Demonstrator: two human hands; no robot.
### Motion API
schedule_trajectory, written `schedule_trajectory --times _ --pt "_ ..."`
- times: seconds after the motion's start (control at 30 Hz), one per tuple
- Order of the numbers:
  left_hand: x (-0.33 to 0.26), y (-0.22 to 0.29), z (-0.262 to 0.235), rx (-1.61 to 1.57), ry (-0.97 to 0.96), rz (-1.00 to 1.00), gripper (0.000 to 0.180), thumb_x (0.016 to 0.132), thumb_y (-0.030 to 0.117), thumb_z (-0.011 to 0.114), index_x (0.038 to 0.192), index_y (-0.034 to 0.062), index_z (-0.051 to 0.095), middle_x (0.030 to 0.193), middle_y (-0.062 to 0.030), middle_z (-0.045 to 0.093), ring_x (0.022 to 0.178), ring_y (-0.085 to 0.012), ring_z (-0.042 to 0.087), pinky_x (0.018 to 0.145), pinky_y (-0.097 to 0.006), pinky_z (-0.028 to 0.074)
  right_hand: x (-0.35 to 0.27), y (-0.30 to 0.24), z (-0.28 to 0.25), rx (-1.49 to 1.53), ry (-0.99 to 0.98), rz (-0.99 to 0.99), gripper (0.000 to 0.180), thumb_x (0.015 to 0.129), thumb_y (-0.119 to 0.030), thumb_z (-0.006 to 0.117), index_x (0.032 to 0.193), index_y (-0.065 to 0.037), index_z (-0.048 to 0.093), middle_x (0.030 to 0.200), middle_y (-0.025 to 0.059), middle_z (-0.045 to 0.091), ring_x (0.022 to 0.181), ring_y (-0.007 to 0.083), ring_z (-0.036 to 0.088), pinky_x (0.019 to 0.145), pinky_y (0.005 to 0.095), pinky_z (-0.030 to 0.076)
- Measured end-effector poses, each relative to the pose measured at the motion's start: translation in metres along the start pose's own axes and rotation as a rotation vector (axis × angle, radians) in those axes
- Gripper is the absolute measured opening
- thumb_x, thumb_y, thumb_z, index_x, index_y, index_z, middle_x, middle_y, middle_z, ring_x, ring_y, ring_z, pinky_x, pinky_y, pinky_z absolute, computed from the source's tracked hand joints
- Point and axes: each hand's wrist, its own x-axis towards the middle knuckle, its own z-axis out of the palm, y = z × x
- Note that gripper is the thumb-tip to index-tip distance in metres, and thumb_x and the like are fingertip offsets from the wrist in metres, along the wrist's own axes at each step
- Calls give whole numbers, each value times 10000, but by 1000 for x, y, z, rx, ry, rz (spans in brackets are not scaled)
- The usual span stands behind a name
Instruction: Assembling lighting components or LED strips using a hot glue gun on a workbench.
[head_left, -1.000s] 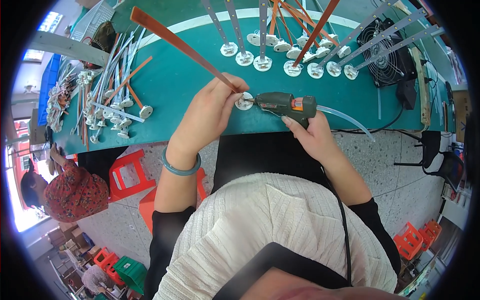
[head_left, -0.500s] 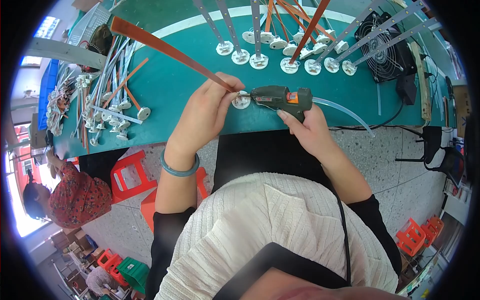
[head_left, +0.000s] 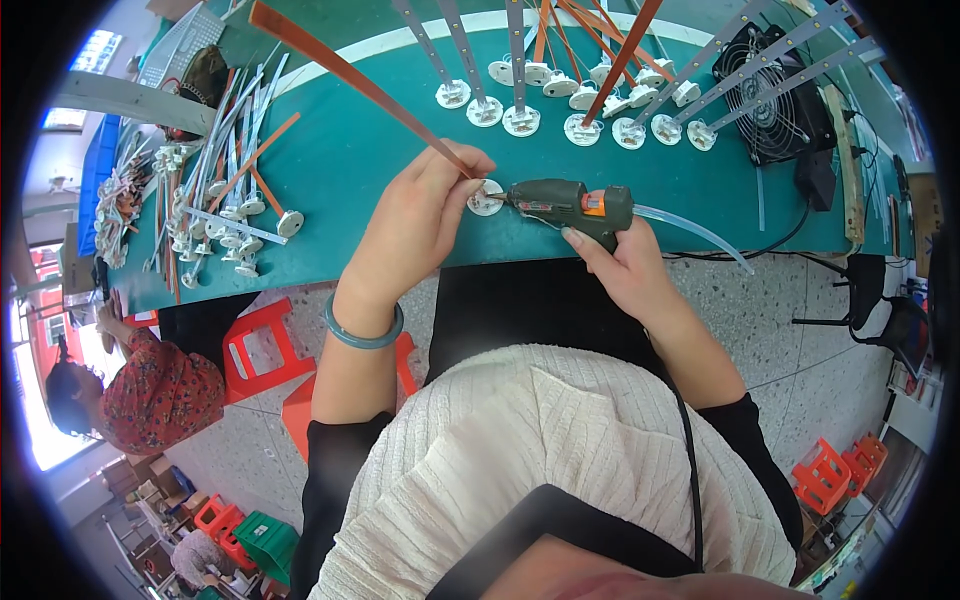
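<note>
My left hand (head_left: 418, 205) pinches the low end of a long copper-coloured strip (head_left: 350, 82), which stands tilted up to the left. At that end is a round white base (head_left: 486, 198) on the green table. My right hand (head_left: 632, 268) is wrapped round the handle of a dark green hot glue gun (head_left: 550, 198). The gun's nozzle points left and meets the base beside the strip's foot; whether glue flows is too small to tell. A clear glue stick (head_left: 695, 230) sticks out of the gun's back and curves right.
Beyond my hands stand several LED strips on white bases (head_left: 521, 121). A black fan (head_left: 770, 95) is at the far right, its cable running near the table edge. A pile of loose strips with bases (head_left: 225, 225) lies left. Another person (head_left: 160, 385) sits at the left end.
The glue gun and my right hand have shifted slightly right and down. My left hand still grips the strip, whose upper end has swung a little to the right.
</note>
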Motion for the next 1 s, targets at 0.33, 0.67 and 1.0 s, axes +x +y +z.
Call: schedule_trajectory --times 0.33,0.67,1.0 --pt "0 -1 2 -5 15 -2 155 922 -28 609 1075 -14 625 1023 -156 651 887 -311 668 774 -369 543 -7 0 3 -205 33 -106 267 948 -134 680 1168 1 615 979 99 653 840 185 599 774 313 481" --pt "2 5 -2 46 41 -35 64 914 22 650 975 5 637 914 -142 659 800 -325 650 705 -367 520 -9 2 5 -180 54 -72 334 943 -220 681 1175 0 584 929 165 650 813 319 656 742 391 512" --pt "3 2 5 46 117 10 57 909 19 662 962 0 649 909 -145 664 776 -319 656 683 -371 522 -14 8 9 -172 115 -108 350 951 -209 681 1204 -9 545 902 153 650 785 264 643 723 373 503"
